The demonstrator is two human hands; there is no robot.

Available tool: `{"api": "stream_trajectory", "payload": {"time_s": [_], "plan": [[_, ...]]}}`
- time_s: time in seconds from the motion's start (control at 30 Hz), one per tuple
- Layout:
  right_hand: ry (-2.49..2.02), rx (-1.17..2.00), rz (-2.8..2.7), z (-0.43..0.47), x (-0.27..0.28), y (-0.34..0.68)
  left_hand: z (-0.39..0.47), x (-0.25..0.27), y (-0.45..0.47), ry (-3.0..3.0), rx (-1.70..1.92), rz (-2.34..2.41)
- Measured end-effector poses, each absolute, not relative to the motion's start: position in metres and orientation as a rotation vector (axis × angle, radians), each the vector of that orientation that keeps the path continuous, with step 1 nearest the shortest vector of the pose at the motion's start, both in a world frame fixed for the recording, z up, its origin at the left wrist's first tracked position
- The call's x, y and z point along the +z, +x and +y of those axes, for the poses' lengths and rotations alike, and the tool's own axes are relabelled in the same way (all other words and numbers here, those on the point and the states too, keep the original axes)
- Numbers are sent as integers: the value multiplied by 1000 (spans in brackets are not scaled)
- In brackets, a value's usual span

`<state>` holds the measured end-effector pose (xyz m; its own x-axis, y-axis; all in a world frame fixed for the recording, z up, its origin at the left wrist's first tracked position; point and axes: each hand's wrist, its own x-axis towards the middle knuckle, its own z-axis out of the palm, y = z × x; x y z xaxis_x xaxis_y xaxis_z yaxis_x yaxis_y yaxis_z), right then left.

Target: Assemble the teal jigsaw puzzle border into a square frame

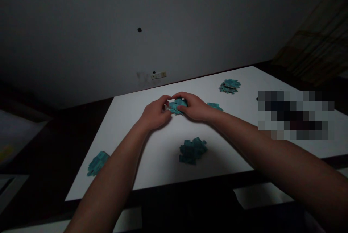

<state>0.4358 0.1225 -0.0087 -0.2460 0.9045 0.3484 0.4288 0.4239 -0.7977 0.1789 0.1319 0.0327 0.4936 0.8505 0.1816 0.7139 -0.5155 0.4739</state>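
Note:
A small heap of teal jigsaw puzzle pieces (176,107) lies between my two hands, toward the far side of the white table. My left hand (157,112) curves round its left side, fingers bent and thumb on the near side. From the right, my right hand (194,106) grips the heap, with the thumb laid across the pieces in front and the fingers behind. The fingertips of both hands come together at the back. Part of the heap is hidden under my right hand.
More teal piles sit on the white table (160,153): one near the front (192,150), one at the left edge (98,163), one at the back right (230,86), and one partly behind my right wrist (215,106). A blurred-out patch covers the right side. A wall stands behind.

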Motion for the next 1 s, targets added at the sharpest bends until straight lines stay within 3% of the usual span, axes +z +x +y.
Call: {"api": "stream_trajectory", "payload": {"time_s": [0.37, 1.0], "plan": [[-1203, 711, -1700, 130, -8, 438, 148, 11, 180, 2101, 891, 1089], [-1101, 937, -1413, 132, 1, 440, 145, 21, 185, 2091, 815, 1110]]}}
